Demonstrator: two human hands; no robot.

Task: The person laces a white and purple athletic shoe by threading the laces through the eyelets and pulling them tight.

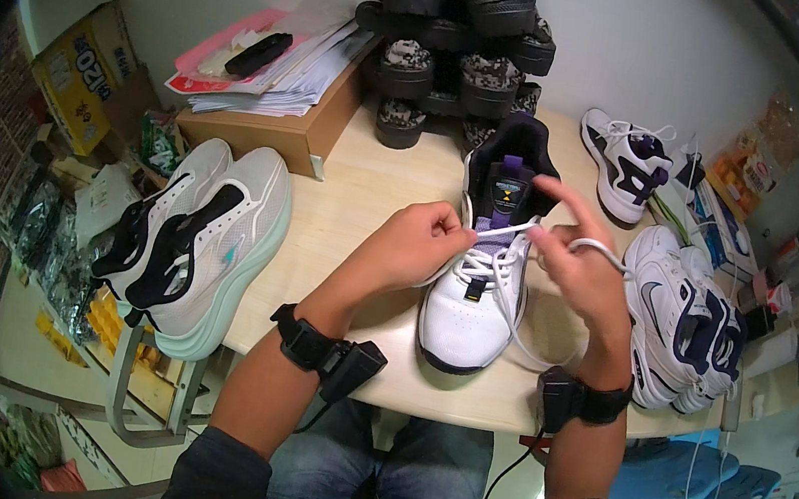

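A white sneaker (455,323) with a black collar and purple tongue sits on the table in front of me, toe toward me. My left hand (426,240) is closed, pinching a white shoelace (505,231) at the sneaker's left side. The lace runs taut across the tongue to my right hand (581,263). There the thumb and bent fingers close on it while the index finger stretches out toward the collar. Another length of lace curves over the right hand's back, and a loose loop hangs beside the sneaker's right side.
Pale running shoes (218,246) stand at the table's left edge, and white-and-navy sneakers (678,322) at the right. One white-and-black sneaker (627,168) lies far right. Camouflage shoes (406,69) fill a black rack at the back, beside a cardboard box (293,140) bearing papers.
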